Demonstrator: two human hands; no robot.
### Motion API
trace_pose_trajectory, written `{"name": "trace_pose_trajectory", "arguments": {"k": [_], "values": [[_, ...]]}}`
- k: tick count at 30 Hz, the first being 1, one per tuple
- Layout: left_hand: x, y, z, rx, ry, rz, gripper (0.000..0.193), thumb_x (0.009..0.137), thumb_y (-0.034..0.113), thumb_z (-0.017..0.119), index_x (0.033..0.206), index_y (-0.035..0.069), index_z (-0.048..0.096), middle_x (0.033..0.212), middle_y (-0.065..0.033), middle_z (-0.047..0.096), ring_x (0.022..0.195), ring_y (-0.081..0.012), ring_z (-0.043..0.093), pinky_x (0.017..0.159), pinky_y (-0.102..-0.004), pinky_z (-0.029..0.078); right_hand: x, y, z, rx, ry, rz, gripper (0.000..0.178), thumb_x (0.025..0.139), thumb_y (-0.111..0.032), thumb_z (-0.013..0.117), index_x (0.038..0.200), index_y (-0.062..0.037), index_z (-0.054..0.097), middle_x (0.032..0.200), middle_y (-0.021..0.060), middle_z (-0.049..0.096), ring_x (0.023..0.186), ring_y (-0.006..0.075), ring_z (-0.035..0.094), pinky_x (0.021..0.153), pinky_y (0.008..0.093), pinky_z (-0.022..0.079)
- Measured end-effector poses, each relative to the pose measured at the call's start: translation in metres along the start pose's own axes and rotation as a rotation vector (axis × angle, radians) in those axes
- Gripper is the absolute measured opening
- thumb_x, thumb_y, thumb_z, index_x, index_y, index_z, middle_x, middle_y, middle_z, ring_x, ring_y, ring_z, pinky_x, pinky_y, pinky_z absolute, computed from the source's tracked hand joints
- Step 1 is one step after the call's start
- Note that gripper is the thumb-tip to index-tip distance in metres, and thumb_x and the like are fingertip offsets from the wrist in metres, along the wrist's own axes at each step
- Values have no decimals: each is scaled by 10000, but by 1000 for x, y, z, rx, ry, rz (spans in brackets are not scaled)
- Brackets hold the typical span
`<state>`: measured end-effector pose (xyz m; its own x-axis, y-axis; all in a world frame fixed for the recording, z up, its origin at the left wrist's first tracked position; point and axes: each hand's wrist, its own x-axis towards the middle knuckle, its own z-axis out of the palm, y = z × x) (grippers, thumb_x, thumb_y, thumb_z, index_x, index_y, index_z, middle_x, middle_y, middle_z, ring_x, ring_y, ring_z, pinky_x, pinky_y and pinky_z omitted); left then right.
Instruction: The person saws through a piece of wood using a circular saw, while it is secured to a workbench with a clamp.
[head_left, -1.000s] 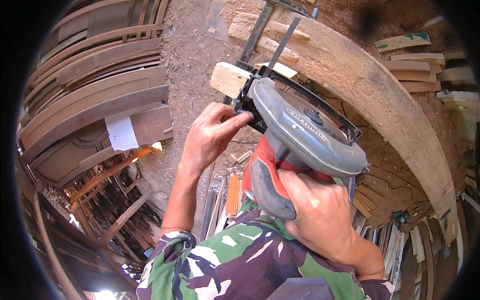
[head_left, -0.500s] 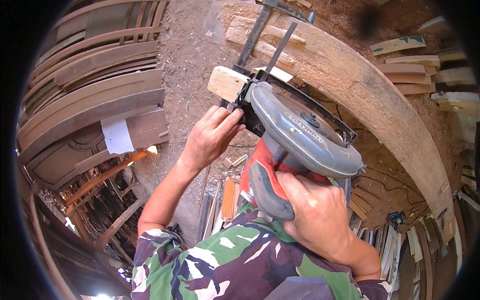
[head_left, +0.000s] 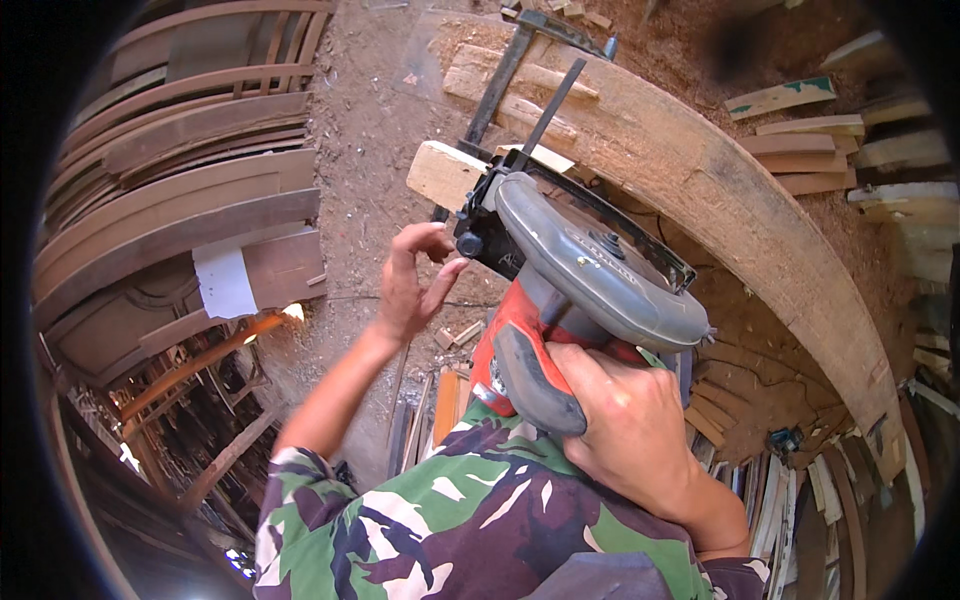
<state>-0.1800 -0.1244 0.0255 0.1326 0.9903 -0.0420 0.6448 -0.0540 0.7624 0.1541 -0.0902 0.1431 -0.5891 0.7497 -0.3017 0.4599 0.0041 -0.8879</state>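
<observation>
A circular saw (head_left: 590, 265) with a grey guard and a red and black body rests tilted near the workbench's near edge. My right hand (head_left: 625, 415) is wrapped round its rear handle. Just left of the black knob (head_left: 469, 244) at the saw's front, my left hand (head_left: 415, 280) is raised with thumb and fingers apart, holding nothing. A straight metal bar (head_left: 553, 110) sticks out from the front of the saw. Beside it lies a pale wood block (head_left: 442, 176), its far end hidden behind the saw. The saw hides much of its own base.
A long curved-looking wooden bench plank (head_left: 740, 215), dusted with sawdust, stretches across the right. A metal clamp (head_left: 495, 90) grips near its far end. Wood panels (head_left: 190, 185) are stacked at the left, curved offcuts (head_left: 800, 150) at the far right. A cable runs over the floor.
My left hand has let go of the knob at the saw's front and drawn back a little to the left, fingers spreading. My right hand keeps its hold on the handle.
</observation>
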Motion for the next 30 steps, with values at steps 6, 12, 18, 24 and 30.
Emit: {"name": "trace_pose_trajectory", "arguments": {"k": [6, 12, 18, 24, 30], "values": [[-45, 34, 93, -540, 301, -512, 368, 1135, 165, 622, 1461, -5, 611, 1265, -81, 679, 1099, -150, 676, 951, -327, 579, -10, 6, 2, -48, 22, 10, 577, 667, -17, 782, 1230, -88, 675, 880, 157, 728, 775, 395, 734, 676, 495, 564], [-23, 46, 110, -680, 497, -503, 316, 1123, 200, 673, 1341, -30, 670, 1067, -8, 735, 955, -73, 659, 878, -260, 547, -12, -6, -1, -37, 77, 68, 366, 833, 47, 825, 1184, -7, 739, 973, 197, 790, 888, 360, 808, 764, 373, 595], [-18, 51, 112, -757, 528, -516, 246, 1122, 192, 672, 1259, -12, 678, 1027, 7, 718, 894, -51, 623, 802, -248, 528, -14, -5, -3, -64, 63, 84, 347, 873, -71, 894, 1175, 0, 739, 952, 190, 793, 859, 329, 811, 765, 370, 592], [-11, 50, 116, -734, 610, -529, 147, 1110, 151, 657, 1121, 7, 683, 914, 32, 664, 815, -40, 578, 720, -244, 495, -14, -3, -2, -68, 64, 19, 352, 877, -75, 892, 1180, 6, 733, 944, 206, 785, 872, 339, 811, 768, 372, 592], [-1, 37, 112, -716, 601, -583, 134, 1083, 161, 676, 1051, 31, 679, 859, 21, 653, 764, -66, 586, 694, -254, 488, -7, 4, -3, -37, 66, -52, 351, 885, -92, 887, 1183, -4, 723, 938, 216, 779, 884, 384, 800, 749, 400, 595]]}}
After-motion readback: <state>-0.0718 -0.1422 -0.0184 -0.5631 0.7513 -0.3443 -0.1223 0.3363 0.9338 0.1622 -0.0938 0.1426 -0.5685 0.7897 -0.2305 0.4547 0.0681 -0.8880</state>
